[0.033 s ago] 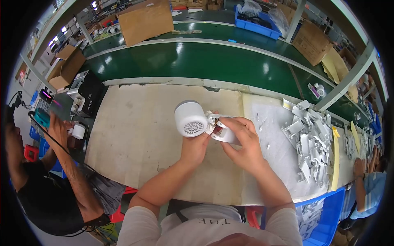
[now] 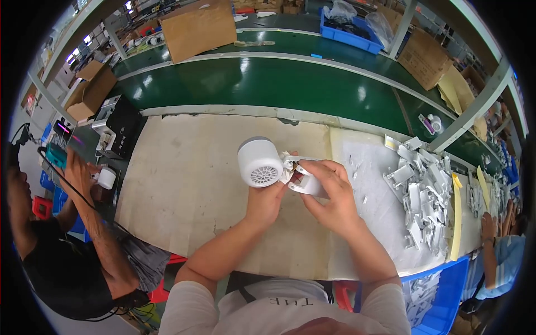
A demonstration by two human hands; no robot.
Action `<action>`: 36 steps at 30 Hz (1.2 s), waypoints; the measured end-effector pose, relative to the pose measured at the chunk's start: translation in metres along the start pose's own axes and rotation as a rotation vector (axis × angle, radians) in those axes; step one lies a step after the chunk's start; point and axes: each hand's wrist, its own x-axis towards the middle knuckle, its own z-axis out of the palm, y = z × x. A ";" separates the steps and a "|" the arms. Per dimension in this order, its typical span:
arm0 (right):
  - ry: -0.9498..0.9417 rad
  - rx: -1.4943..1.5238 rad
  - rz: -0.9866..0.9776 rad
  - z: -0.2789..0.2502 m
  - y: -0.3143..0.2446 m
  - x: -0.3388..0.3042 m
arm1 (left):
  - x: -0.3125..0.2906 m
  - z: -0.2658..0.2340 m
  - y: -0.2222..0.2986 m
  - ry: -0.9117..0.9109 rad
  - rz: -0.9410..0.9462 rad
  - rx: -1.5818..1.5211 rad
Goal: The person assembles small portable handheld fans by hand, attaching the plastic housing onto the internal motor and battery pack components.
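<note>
Probably light and stiff, the white device (image 2: pixel 258 159) is held above the middle of the worktop (image 2: pixel 178 184), the left hand (image 2: pixel 264 202) gripping below its vented head, the right hand (image 2: pixel 336 198) clasping the smooth casing (image 2: pixel 306 186), a safer hold than the delicate-looking joint (image 2: pixel 288 164). Beside the near edge, toward the right corner, a blue bin (image 2: pixel 451 296) contains white pieces (image 2: pixel 422 296); beyond the far edge, a blue tray (image 2: pixel 349 41) carries dark items (image 2: pixel 343 27).

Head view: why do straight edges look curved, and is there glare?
Head view: the fisheye lens bends the pale rail; head view: bright glare spots dot the green surface; head view: the white device is sharp enough to show its grille.
</note>
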 end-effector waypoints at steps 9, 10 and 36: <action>-0.045 0.230 0.085 -0.003 0.003 -0.004 | -0.004 0.001 0.001 -0.021 0.022 0.011; -0.050 0.230 0.085 -0.003 0.004 -0.004 | -0.003 -0.001 0.000 -0.040 0.023 0.048; 0.144 -0.452 -0.158 0.016 -0.016 0.000 | -0.012 0.001 -0.017 0.138 0.073 0.080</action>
